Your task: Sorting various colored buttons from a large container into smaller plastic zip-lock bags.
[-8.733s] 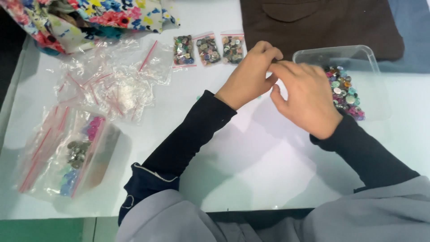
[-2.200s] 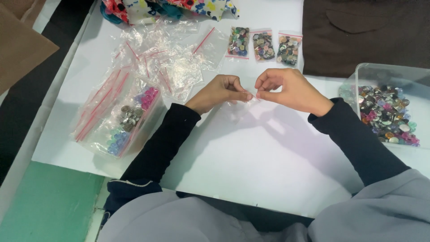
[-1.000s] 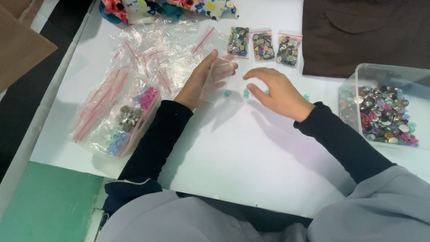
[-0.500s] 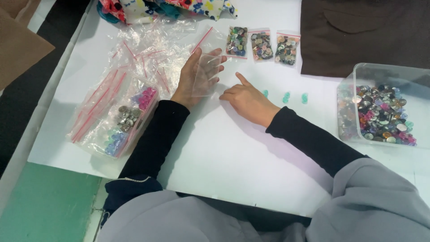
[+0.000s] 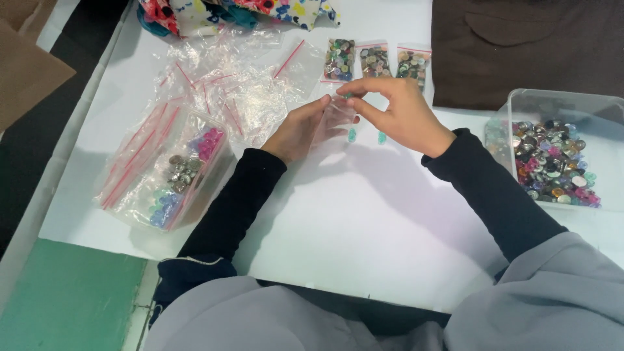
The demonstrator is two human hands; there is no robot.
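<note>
My left hand [image 5: 300, 129] and my right hand [image 5: 398, 112] hold a small clear zip bag [image 5: 335, 117] between them, just above the white table [image 5: 364, 227]. The left hand grips its lower side, the right hand pinches its top edge. Two small teal buttons [image 5: 366, 136] lie on the table right below the bag. Three filled small bags of buttons [image 5: 376, 61] lie in a row beyond my hands.
A pile of empty clear zip bags [image 5: 224, 84] lies at the upper left. A clear box with sorted buttons [image 5: 179, 172] sits at the left. A clear tub of mixed buttons [image 5: 552, 159] stands at the right. Brown cloth [image 5: 520, 45] and flowered fabric [image 5: 234, 12] lie at the back.
My left hand has come off the bag pile with one small bag. My right hand has lifted from the table to meet it and take the bag's top.
</note>
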